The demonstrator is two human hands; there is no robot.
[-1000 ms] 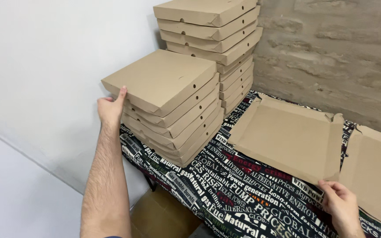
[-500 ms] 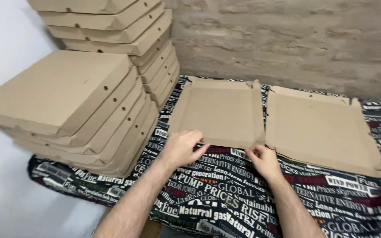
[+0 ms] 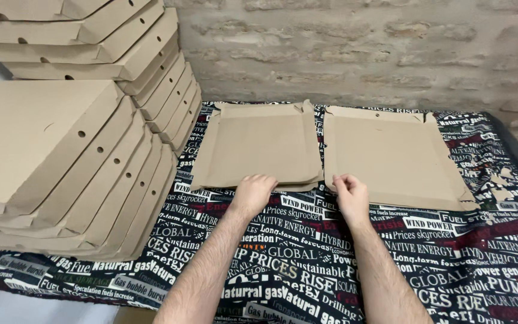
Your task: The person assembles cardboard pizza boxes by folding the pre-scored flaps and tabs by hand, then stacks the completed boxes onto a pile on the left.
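— Resting on the near edge of the left flat cardboard sheet (image 3: 258,147), is that the left hand (image 3: 253,192)?

— Yes. Its fingers are curled down over the sheet's front edge, palm down; it touches the cardboard, but I cannot tell whether it grips the edge or only presses on it.

— And the right hand (image 3: 351,195)?

— It sits at the near left corner of the right flat cardboard sheet (image 3: 391,156), fingers bent and tips on the edge. Whether it pinches the cardboard, I cannot tell either.

— Where do the two sheets lie?

— Side by side on a table covered by a black cloth with printed lettering (image 3: 307,264), just beside each other with a narrow strip of cloth between them. Both are unfolded box blanks, their side flaps lying nearly flat. The left one seems to be more than one layer, as a second edge shows under its near right corner.

— What else is there?

— On the left, a low stack of folded boxes (image 3: 61,168) with small round holes in their sides, and behind it a taller stack (image 3: 109,48) against the rough brick wall (image 3: 361,54).
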